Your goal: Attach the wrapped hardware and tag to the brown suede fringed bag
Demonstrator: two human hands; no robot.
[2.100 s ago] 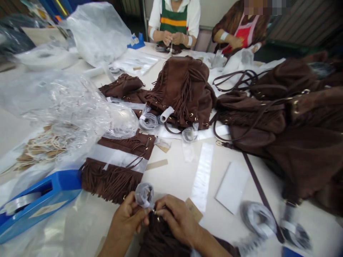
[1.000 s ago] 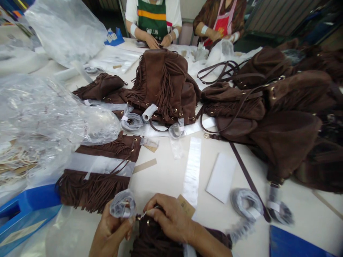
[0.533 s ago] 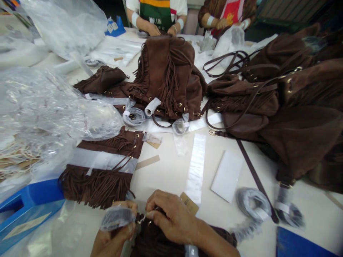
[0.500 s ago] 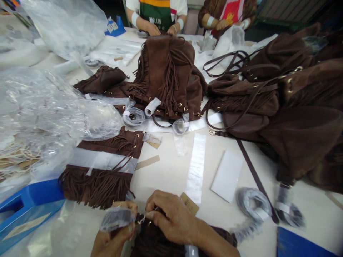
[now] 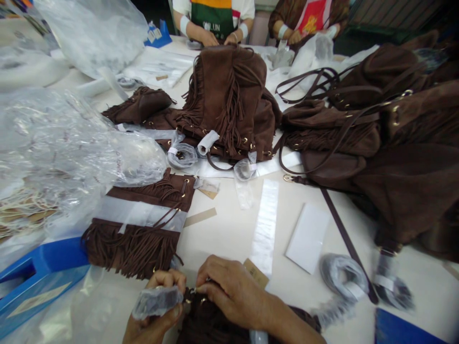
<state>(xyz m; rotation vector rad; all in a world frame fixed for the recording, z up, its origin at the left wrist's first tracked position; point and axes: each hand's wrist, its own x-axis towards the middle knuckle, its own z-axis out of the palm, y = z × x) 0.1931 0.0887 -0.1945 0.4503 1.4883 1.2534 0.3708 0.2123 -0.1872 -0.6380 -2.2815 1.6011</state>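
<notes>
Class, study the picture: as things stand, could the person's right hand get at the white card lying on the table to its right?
Probably yes. The white card lies flat and uncovered on the table, with bare surface between it and the right hand. That hand, though, is pinching a small metal fitting on the brown bag.

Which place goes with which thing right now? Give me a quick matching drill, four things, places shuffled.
Things:
1 plastic-wrapped bundle
2 white card
3 blue tape dispenser
4 fringed brown bag

Places:
A table centre, standing up
B near left edge of table
C in the left hand
D flat on table, right of the clear strip

Pairs: 1-C, 2-D, 3-B, 4-A
</notes>
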